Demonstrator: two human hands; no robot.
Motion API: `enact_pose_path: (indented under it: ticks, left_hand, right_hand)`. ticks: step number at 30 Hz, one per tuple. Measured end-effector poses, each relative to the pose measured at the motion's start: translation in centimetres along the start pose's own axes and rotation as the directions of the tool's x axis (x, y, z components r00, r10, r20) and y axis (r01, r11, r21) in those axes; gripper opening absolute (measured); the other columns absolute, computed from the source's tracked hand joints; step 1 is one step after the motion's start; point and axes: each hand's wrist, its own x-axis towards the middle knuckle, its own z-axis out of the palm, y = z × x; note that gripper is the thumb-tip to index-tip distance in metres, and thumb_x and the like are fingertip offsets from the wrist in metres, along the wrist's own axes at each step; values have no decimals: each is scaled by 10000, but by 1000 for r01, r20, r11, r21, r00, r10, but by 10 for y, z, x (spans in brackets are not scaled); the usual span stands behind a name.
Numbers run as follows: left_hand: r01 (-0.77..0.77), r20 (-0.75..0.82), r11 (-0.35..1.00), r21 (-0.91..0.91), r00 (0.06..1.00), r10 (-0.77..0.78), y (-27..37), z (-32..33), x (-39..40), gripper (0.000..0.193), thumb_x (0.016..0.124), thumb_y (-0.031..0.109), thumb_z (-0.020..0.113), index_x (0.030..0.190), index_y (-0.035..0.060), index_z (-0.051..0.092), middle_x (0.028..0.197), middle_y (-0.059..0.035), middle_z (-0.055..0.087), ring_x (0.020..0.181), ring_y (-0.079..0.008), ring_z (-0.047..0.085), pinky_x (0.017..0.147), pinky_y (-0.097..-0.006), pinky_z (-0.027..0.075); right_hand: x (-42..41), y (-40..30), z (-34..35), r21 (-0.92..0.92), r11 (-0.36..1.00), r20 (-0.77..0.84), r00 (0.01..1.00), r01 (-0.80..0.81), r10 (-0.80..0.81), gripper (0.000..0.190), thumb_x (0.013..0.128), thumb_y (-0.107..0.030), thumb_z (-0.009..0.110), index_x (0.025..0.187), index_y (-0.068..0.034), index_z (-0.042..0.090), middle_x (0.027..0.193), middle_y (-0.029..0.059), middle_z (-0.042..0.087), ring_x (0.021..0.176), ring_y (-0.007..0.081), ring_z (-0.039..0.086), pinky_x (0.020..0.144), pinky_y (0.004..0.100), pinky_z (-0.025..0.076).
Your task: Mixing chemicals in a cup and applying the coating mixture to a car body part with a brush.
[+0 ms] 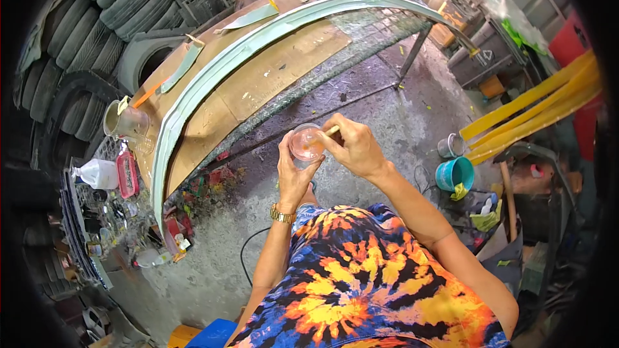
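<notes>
My left hand (293,181) holds a small clear plastic cup (305,142) by its side, with the thumb at the near rim. Inside the cup is a little pinkish, see-through liquid with an orange spot. Between the thumb and fingers of my right hand (353,147) is a thin pale stick (332,130), which slants toward the cup's mouth. The stick's lower end is hard to make out. Beyond my hands, a long curved pale green strip (227,60) lies across a cardboard-covered table (271,84).
Shorter green offcuts (184,65) and a clear tub (126,123) sit on the cardboard. A white jug (99,174) stands at left beside a red tray (126,174). Right of me are a teal bucket (452,174) and hanging yellow strips (532,106). A black cable (246,246) crosses the floor.
</notes>
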Motion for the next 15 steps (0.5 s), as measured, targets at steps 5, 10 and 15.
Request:
enact_pose_path:
  ticks: [5, 10, 15]
  left_hand:
    - [70, -47, 996, -59, 996, -73, -38, -28, 77, 866, 712, 205, 865, 1406, 0, 388, 1332, -191, 543, 1214, -314, 569, 1016, -396, 471]
    - [57, -38, 996, -73, 998, -59, -65, -55, 123, 865, 709, 186, 862, 1411, 9, 388, 1362, -207, 524, 1225, -329, 559, 1027, -405, 460]
    - [103, -64, 993, -54, 992, -106, -81, -83, 156, 886, 716, 252, 863, 1417, 5, 382, 1354, -216, 526, 1228, -352, 551, 1025, -419, 453]
  right_hand:
    - [82, 19, 41, -48, 995, 134, 987, 92, -85, 154, 881, -108, 707, 894, -6, 593, 714, 129, 661, 652, 237, 687, 590, 332, 526]
    - [149, 26, 87, -15, 993, 170, 979, 116, -112, 157, 882, -127, 688, 892, -12, 581, 782, 155, 671, 686, 281, 700, 606, 372, 539]
    - [188, 25, 96, -51, 998, 240, 969, -37, 48, 166, 888, -147, 692, 922, -21, 588, 799, 164, 666, 640, 276, 677, 573, 359, 526]
